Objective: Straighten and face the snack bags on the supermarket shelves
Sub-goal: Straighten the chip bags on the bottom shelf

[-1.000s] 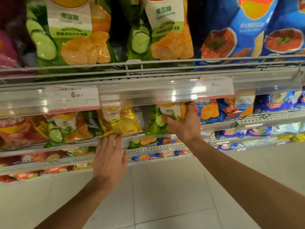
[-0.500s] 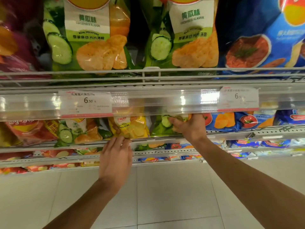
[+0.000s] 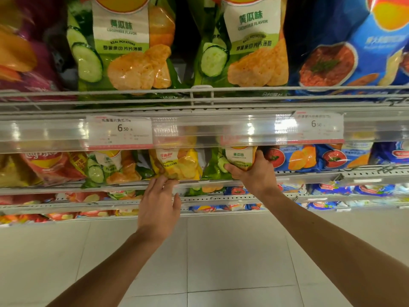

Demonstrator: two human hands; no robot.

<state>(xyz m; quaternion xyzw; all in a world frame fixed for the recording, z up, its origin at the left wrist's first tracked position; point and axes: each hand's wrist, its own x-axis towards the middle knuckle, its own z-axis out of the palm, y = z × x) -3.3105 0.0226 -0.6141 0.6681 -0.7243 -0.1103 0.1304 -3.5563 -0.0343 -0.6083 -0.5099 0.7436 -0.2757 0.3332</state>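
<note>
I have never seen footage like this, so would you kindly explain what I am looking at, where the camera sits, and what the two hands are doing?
There is no machine here: a person wears a wide-angle camera on the head, looking forward and down, so both bare arms reach into the picture from below.

In front stand supermarket shelves of crisp bags. On the top shelf are two large green cucumber bags and a blue bag; price tags hang on the clear rail below them.

On the next shelf down, the right hand grips a smaller green cucumber bag, thumb and fingers curled round its lower part. The left hand reaches with straight fingers to the bottom edge of the yellow bag beside it, holding nothing. Below is tiled floor.
</note>
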